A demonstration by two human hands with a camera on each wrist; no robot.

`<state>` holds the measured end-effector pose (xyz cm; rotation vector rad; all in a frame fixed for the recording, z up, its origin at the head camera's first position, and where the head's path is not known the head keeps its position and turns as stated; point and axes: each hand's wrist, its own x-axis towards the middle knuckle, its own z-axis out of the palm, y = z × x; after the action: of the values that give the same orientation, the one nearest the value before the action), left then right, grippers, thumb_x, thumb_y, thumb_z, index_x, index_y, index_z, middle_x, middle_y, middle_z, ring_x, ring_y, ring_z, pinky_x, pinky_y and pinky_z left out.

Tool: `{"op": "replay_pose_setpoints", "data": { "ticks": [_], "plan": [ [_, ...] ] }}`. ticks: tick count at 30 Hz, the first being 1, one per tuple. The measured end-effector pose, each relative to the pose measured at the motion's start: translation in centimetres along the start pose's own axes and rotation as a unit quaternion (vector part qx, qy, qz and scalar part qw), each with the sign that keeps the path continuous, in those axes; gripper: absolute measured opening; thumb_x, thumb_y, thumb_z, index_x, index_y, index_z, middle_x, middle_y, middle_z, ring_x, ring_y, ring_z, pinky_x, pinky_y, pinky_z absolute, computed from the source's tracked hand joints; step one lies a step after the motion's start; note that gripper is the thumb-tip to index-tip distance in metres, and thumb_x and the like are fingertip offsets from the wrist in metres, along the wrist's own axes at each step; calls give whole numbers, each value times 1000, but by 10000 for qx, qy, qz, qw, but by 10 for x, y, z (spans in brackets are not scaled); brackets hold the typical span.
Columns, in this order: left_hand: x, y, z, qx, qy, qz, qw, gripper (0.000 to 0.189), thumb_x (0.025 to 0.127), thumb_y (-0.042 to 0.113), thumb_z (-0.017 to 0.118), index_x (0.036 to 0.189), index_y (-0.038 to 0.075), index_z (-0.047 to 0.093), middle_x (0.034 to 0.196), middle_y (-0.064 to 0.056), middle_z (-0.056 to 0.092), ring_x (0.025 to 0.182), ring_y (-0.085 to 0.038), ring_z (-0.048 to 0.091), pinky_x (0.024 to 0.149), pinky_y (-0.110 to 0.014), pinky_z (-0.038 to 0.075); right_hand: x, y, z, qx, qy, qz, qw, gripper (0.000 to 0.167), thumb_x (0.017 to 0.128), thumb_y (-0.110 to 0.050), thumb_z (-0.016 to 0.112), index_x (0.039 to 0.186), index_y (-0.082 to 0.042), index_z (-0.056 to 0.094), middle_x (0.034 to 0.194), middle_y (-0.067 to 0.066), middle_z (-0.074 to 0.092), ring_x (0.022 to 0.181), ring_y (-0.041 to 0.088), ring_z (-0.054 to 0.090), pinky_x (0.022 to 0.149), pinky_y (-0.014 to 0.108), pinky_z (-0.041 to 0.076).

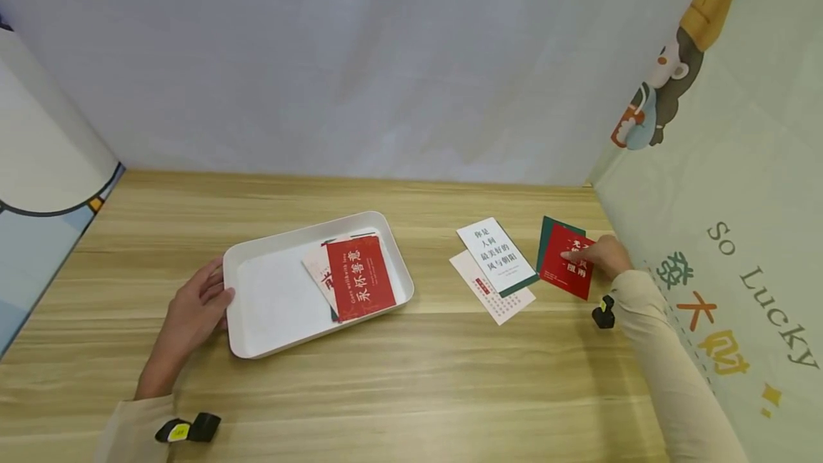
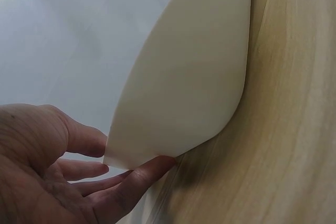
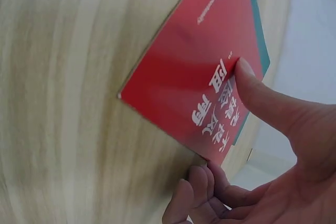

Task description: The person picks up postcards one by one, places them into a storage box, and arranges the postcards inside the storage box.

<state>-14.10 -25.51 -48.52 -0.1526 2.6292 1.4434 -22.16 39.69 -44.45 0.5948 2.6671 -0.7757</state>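
At its left end the white tray (image 1: 276,291) is held by my left hand (image 1: 193,309), thumb at the rim and fingers against the outer wall in the left wrist view. Inside the tray's right half lies a red card (image 1: 361,277) on top of a paler card (image 1: 319,266) and a dark green edge. My right hand (image 1: 603,256) pinches a red card (image 3: 178,72) with white characters: the thumb (image 3: 262,95) presses on its face, and a finger sits at its edge. Beneath it a green card (image 3: 260,40) shows partly.
Left of the right hand, a white card (image 1: 495,249) with dark characters overlaps a green edge and a pale pink card (image 1: 485,299) on the wooden table (image 1: 411,391). A pale curtain (image 1: 360,70) stands behind, and a printed cloth (image 1: 726,184) hangs at the right.
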Motion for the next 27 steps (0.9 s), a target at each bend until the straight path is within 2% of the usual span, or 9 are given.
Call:
{"op": "replay_pose_setpoints", "data": {
  "ticks": [4, 8, 14, 17, 21, 24, 27],
  "plan": [
    [1, 1, 0, 47, 12, 53, 10000, 66, 108, 10, 52, 163, -6, 21, 155, -40, 40, 141, -53, 46, 75, 2, 36, 3, 3, 1, 218, -62, 174, 9996, 79, 95, -31, 72, 137, 27, 38, 123, 33, 52, 105, 37, 50, 81, 35, 47],
    [1, 2, -1, 121, -21, 32, 9999, 66, 108, 11, 52, 163, -6, 20, 155, -40, 40, 141, -53, 46, 76, 2, 34, 6, 5, -2, 592, -194, 531, 9966, 79, 96, -27, 72, 141, 25, 35, 121, 29, 50, 102, 33, 49, 78, 33, 47],
    [0, 1, -1, 87, -73, -89, 9999, 67, 108, 10, 52, 164, -6, 18, 156, -40, 38, 143, -53, 44, 76, 2, 34, 6, 4, -8, 833, -470, 679, 9931, 72, 98, -23, 71, 140, 25, 37, 121, 30, 60, 104, 35, 65, 86, 41, 59],
    [-1, 0, 0, 30, -85, -75, 9999, 67, 108, 9, 52, 164, -6, 18, 156, -40, 38, 142, -53, 45, 74, 0, 37, 6, 6, -12, 839, -633, 668, 9922, 64, 98, -23, 71, 132, 23, 42, 107, 23, 66, 89, 27, 69, 81, 37, 61],
    [-1, -1, 0, -11, -108, 19, 9999, 66, 108, 10, 52, 163, -7, 19, 155, -40, 39, 141, -54, 45, 73, -1, 40, 5, 11, -18, 874, -897, 621, 9902, 41, 101, -19, 68, 115, 16, 52, 86, 7, 66, 70, 13, 67, 73, 31, 61],
    [0, -1, 0, 37, -38, 111, 9999, 66, 108, 10, 52, 163, -7, 20, 155, -40, 40, 140, -54, 47, 75, 1, 37, 3, 13, -21, 1043, -1050, 545, 9875, 29, 103, -14, 65, 108, 12, 57, 82, 4, 67, 68, 11, 67, 73, 31, 62],
    [0, -1, 0, 73, 5, 153, 9999, 65, 108, 10, 52, 163, -8, 21, 154, -40, 41, 140, -54, 47, 76, 2, 35, 1, 16, -24, 1281, -1152, 448, 9840, 23, 104, -10, 62, 108, 13, 58, 83, 3, 67, 70, 11, 68, 75, 32, 63]
  ]
}}
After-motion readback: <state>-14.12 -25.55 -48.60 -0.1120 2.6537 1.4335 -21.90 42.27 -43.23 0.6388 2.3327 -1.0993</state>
